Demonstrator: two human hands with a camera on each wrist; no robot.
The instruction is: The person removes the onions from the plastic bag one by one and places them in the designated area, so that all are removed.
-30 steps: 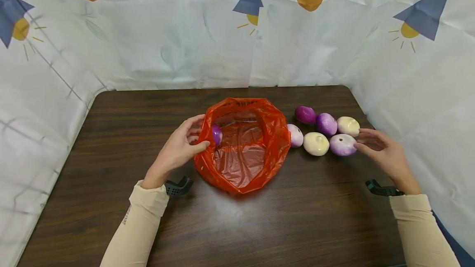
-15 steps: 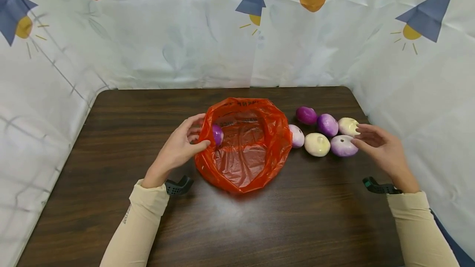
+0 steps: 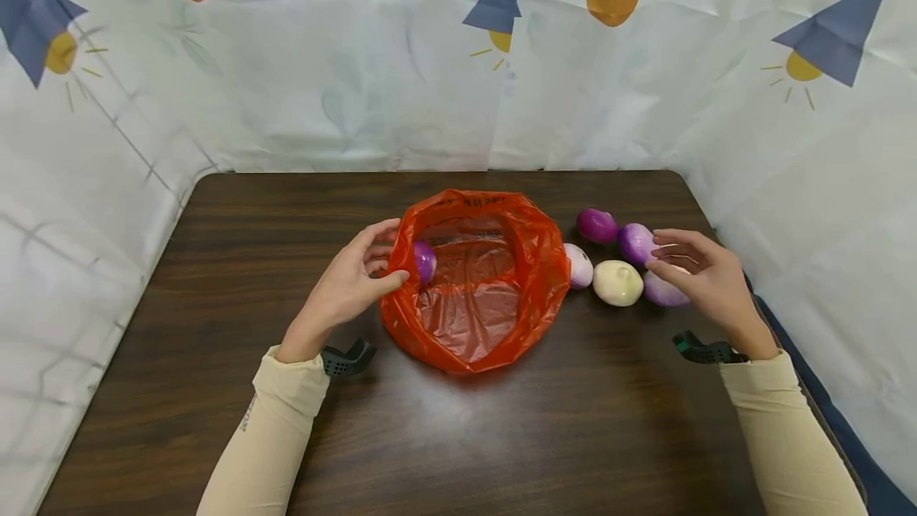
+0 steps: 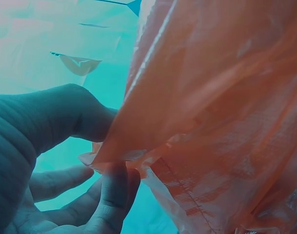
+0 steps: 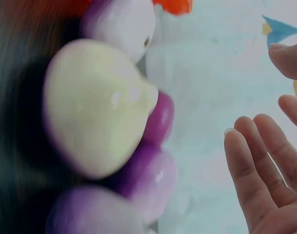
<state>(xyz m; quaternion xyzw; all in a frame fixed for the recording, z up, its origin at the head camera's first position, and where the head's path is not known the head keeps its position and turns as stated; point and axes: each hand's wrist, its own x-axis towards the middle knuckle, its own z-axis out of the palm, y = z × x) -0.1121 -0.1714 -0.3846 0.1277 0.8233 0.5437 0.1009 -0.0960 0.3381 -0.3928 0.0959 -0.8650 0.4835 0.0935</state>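
Note:
An orange-red plastic bag (image 3: 473, 317) stands on the table with its mouth spread wide. My left hand (image 3: 347, 281) pinches its left rim between thumb and fingers; the left wrist view shows the thumb (image 4: 61, 114) against the thin film. A purple onion (image 3: 425, 263) shows inside the bag's left side. Over the right-hand onions hovers my right hand (image 3: 698, 273), fingers spread and holding nothing. Beneath and beside it are a purple-white onion (image 3: 662, 290), a lighter purple onion (image 3: 636, 244) and a pale yellow onion (image 3: 618, 283). Another pale onion is mostly hidden behind the fingers.
A dark purple onion (image 3: 597, 225) lies at the back of the group. A whitish onion (image 3: 579, 266) sits against the bag's right side. The dark wooden table (image 3: 458, 452) is bordered by a patterned white curtain (image 3: 344, 86) at the back and sides.
My right hand has moved left and slightly up, from beside the rightmost onions to over them, now covering the far pale one. The left hand keeps its hold on the bag.

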